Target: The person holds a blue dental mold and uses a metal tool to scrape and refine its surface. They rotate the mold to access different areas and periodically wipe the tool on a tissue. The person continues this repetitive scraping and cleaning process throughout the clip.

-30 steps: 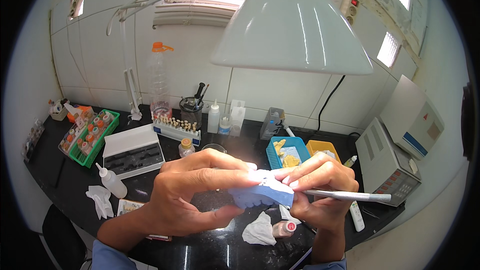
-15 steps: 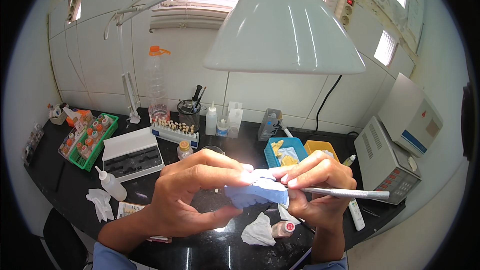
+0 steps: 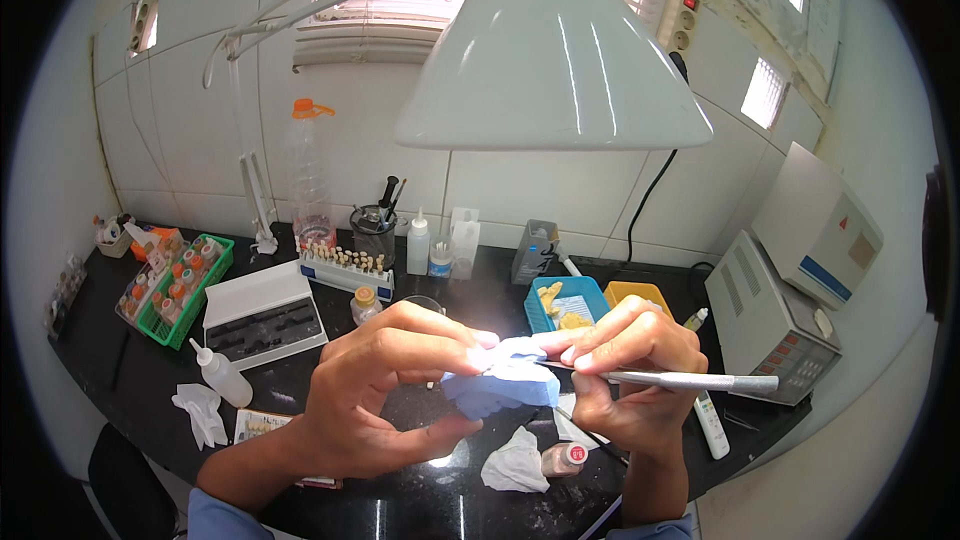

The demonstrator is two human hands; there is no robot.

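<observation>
In front of me my left hand [image 3: 375, 390] grips a blue dental cast [image 3: 498, 392], fingers on top and thumb underneath. The upper part of the cast is whitish in the lamp's glare, and tooth shapes show along its lower edge. A slim silver-handled dental instrument [image 3: 690, 379] lies in my right hand [image 3: 640, 370], pinched by thumb and fingers. Its thin metal tip points left and reaches the cast's right upper side; I cannot tell whether it touches. Below the cast, a small bottle with a red-marked cap [image 3: 565, 459] lies beside crumpled tissue [image 3: 516, 462].
A large white lamp shade [image 3: 555, 70] hangs over the hands. Behind them stand a blue basket [image 3: 540, 308] with yellow casts, a tooth shade guide [image 3: 345, 271] and a capped jar [image 3: 366, 304]. Leftward are a squeeze bottle [image 3: 222, 376] and green basket [image 3: 170, 338]; rightward, a bulky grey machine [image 3: 765, 315].
The cast has tilted and shifted slightly left in my left hand. The instrument has drawn slightly away, so more of its thin tip shows. The whole view has shifted a little.
</observation>
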